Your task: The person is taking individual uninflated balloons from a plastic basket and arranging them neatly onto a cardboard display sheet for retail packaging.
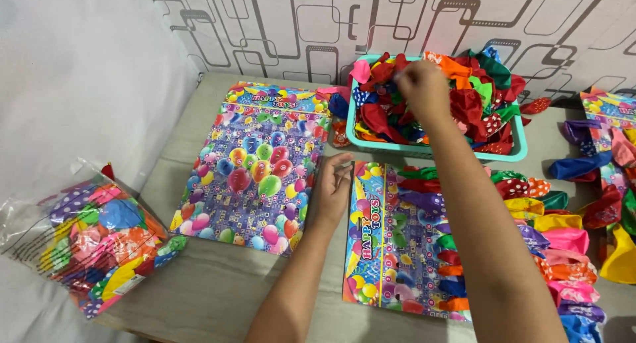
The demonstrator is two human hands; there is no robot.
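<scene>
Left hand lies flat and released on the desk; right hand pinches into a basket.
From the left: a clear bag of balloons, a stack of printed cards, a balloon-lined card touching the left hand, then the teal basket of loose balloons.

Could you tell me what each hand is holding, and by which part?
Right hand reaches among basket balloons; grip cannot be told. Left hand lies flat on card.

balloons: matt rubber | basket: smooth plastic | card: glossy printed | table: matt
</scene>
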